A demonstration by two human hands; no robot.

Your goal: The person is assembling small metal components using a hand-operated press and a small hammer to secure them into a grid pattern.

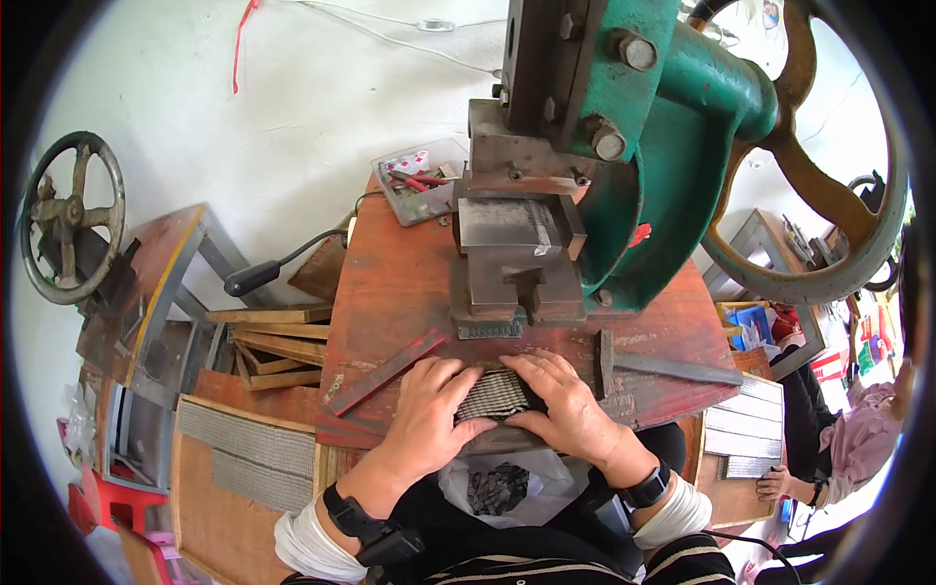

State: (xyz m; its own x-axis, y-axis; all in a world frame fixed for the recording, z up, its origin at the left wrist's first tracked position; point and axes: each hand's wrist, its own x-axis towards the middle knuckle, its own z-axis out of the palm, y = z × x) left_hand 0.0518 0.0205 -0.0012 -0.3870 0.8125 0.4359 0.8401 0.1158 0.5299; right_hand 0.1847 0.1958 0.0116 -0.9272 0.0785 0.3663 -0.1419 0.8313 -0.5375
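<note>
My left hand (427, 408) and my right hand (567, 408) grip a compact bundle of thin grey ridged strips (486, 394) from both sides, at the front edge of the wooden table. Fingers curl over its far side while the thumbs press its near side. Just beyond the bundle, under the front of a green hand press (682, 166), a small grey toothed piece (490, 331) shows. The press's metal die block (507, 224) stands above and behind it. What the strips are exactly, I cannot tell.
A red bar (388, 373) lies left of my hands, a hammer (673, 370) right. Below the table edge sits a white bag (561, 478) with dark pieces. Trays of grey strips, left (200, 526) and right (726, 507), flank me; another person's hand (775, 483) touches the right one.
</note>
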